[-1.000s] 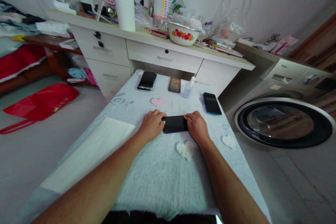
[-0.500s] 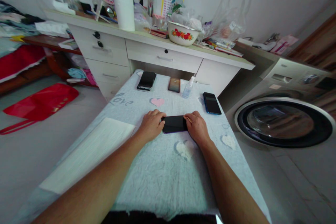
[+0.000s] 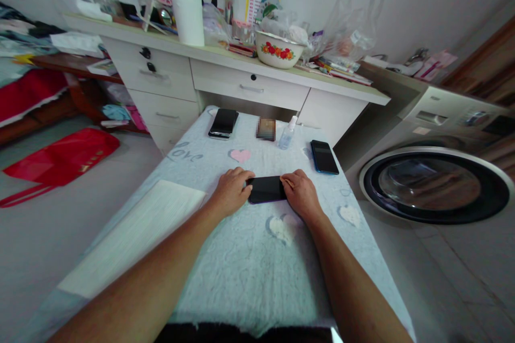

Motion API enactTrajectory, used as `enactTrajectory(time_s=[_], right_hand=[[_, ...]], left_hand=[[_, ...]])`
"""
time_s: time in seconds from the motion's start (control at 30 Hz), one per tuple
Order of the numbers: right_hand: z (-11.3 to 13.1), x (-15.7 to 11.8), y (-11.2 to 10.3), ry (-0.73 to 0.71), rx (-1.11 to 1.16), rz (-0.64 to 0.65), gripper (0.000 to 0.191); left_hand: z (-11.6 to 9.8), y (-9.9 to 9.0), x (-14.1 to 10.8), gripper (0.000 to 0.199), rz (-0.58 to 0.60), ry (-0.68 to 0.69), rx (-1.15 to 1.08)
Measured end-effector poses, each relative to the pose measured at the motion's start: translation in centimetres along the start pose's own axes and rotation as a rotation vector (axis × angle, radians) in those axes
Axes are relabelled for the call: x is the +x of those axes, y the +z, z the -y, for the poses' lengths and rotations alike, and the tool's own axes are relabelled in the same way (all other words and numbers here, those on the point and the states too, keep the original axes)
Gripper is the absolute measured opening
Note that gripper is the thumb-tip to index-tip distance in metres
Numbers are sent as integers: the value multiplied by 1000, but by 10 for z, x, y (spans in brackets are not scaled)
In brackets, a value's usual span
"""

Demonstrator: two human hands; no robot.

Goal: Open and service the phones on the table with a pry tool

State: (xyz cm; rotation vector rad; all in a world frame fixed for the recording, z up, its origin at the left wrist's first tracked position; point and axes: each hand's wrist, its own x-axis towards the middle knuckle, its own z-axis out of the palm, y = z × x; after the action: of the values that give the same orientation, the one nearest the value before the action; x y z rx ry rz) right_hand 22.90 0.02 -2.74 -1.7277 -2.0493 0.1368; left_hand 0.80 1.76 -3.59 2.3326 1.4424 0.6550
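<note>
A black phone [image 3: 266,189] lies sideways on the cloth-covered table [image 3: 249,273]. My left hand [image 3: 233,192] grips its left end, thumb and fingers at the edge. At the right end my right hand [image 3: 300,193] is closed on the phone, with a small tan thing, too small to make out, at its fingertips. Beyond the hands are dark stacked phones [image 3: 223,123], a blurred brown item [image 3: 266,129], a clear spray bottle [image 3: 287,134] and a phone with a blue edge [image 3: 324,157].
A pale flat sheet [image 3: 139,236] lies on the table's left side. Behind stands a white desk [image 3: 225,76] holding a flowered bowl [image 3: 279,53] and a paper roll [image 3: 187,16]. A washing machine [image 3: 426,118] is at right, a red bag [image 3: 64,161] on the left floor.
</note>
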Motion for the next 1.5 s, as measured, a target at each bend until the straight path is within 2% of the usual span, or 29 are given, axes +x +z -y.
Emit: enactTrajectory(time_s=[0.53,1.0,1.5], right_hand=[[0,-1,-1,-10,14,18,23],[-4,0,-4,24,-95,-9,25],[5,-1,-4,16,-134,19,27]], left_hand=[[-1,0,1,27,-3,-11,11],[1,0,0,27,14,1,32],[1,0,0,28,7,-5,36]])
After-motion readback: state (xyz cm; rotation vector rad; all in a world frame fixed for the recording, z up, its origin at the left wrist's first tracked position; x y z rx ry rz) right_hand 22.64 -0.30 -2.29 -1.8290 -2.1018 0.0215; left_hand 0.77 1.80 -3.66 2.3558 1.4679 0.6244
